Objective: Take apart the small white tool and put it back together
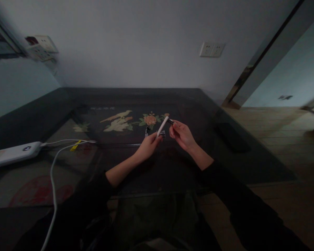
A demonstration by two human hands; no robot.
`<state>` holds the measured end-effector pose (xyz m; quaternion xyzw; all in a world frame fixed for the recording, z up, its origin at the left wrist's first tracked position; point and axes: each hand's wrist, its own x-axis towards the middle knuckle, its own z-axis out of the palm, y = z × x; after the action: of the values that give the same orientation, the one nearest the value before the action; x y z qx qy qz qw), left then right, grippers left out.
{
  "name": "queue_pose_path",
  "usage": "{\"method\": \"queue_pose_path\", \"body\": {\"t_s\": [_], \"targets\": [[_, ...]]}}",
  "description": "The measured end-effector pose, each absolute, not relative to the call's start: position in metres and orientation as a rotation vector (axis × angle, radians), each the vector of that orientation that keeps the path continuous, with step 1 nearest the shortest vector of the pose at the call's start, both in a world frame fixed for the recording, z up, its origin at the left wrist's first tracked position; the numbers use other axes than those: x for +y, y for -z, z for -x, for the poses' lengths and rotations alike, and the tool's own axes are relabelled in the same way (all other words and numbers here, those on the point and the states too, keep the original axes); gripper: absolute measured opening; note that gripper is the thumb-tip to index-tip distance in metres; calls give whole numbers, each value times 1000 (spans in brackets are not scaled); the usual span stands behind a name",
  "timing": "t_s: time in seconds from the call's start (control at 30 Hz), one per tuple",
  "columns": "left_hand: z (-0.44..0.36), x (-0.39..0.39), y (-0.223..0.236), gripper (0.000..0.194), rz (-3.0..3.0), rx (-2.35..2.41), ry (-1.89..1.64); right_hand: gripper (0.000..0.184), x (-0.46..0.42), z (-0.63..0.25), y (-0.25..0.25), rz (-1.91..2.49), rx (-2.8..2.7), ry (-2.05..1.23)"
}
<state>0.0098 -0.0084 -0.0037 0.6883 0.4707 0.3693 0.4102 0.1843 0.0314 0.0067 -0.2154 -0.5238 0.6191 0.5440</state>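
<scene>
Above the dark table, my left hand is closed around the lower part of a slim white stick, which tilts up to the right. Its exact kind is not clear in the dim light. My right hand pinches a small dark piece right at the stick's upper end; whether the two are joined I cannot tell. Just behind my left hand lie a small shiny, clear-looking item and a dark curved item with a bright edge, both partly hidden and too small to name.
A white power bank-like device with a small display lies at the left, with a white cable and a yellow tag near it. A flat black rectangular object rests at the right. Wall sockets are behind.
</scene>
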Motion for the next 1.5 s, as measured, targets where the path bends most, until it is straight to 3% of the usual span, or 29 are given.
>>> {"method": "queue_pose_path", "body": {"t_s": [0.67, 1.5], "targets": [[-14, -21, -4, 28, -1766, 1028, -824, 42, 32, -184, -5, 565, -1216, -1489], [-10, -9, 4, 27, -1746, 1192, -899, 44, 30, -183, -7, 559, -1242, -1467]]}}
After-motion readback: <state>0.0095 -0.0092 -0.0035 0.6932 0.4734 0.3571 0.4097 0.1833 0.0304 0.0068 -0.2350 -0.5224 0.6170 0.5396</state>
